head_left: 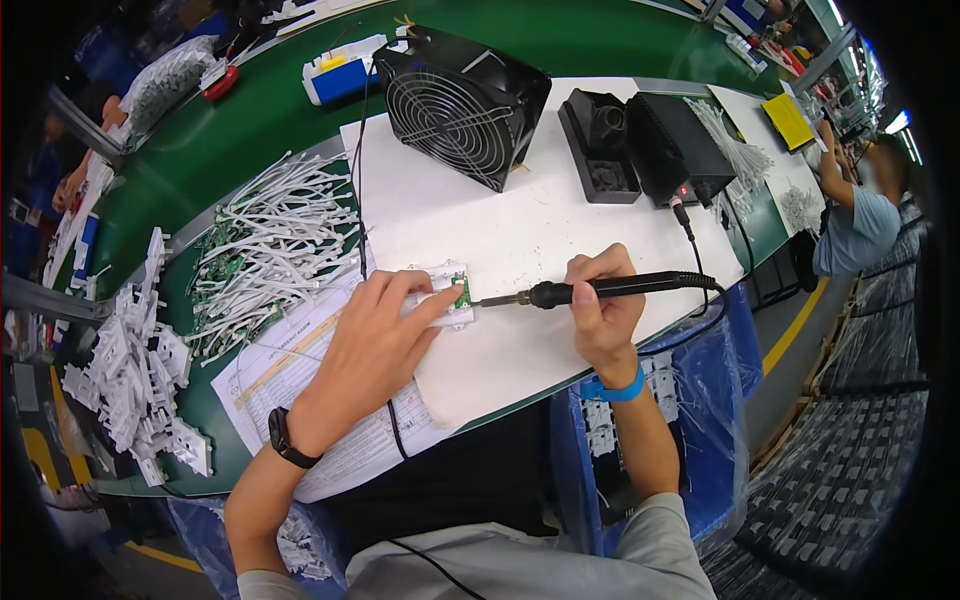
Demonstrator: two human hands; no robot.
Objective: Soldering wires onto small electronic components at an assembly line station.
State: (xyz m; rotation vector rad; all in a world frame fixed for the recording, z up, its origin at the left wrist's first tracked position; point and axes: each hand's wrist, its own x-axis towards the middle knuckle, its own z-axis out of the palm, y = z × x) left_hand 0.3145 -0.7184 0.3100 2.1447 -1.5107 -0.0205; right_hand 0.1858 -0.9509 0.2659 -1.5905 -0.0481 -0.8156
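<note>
A soldering iron (655, 283) lies across the grip of my right hand (605, 315), fingers and thumb closed round its black handle. Its metal tip points left and reaches the right edge of a small green circuit board (461, 291). That board sits in a white plastic housing (457, 322) on the white work sheet (520, 225). My left hand (370, 325) steadies the housing from the left, its index finger stretched onto the board. The hand hides the housing's left part. Whether the tip touches a joint is too small to tell.
A black fan (455, 110) stands at the back, beside an iron stand (600, 150) and a black power unit (680, 150). White cables with green boards (280, 225) and white housings (130, 370) pile up left. A printed sheet (265, 385) lies under my left forearm. Another person (860, 215) works far right.
</note>
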